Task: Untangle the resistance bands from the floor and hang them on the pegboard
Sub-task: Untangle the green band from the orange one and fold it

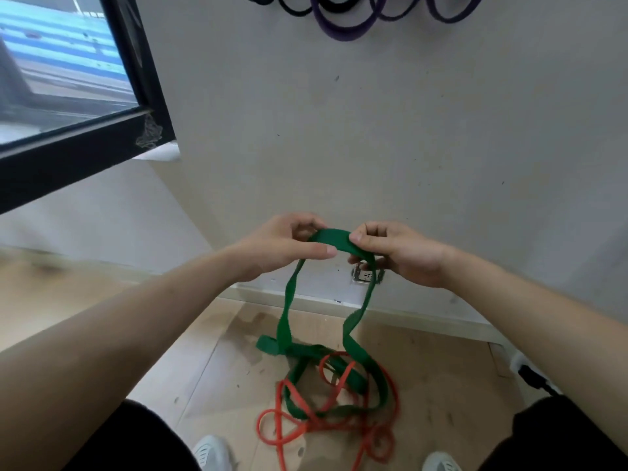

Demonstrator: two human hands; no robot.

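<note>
Both hands are up in front of the wall [441, 130]. The left hand [289, 246] and the right hand [401, 256] sit close together, and each pinches the top of the green band [334, 236] between thumb and curled fingers. A short arch of band spans the gap between them.

The wooden floor [204, 368] meets the wall at a pale skirting, and a dark-framed window [68, 62] fills the upper left. At the top edge, purple bands [343, 35] hang in loops against the wall. The pegboard itself is out of frame.

From the hands the green band drops as two twisted strands, apart in the middle and drawing together near the floor. Its long axis runs roughly upright, with the held end highest and nearest the wall. The lower part lies in flat loops between the person's feet, crossed over and under the thinner orange band [279, 419], which is entirely on the floor.

By the look of it, this is the untangling step for the green band, not yet the hanging. The next move probably calls for lifting and feeding the green loops out of the orange ones, rather than pulling hard, since a straight tug could drag the orange band up with it or tighten the crossing.
</note>
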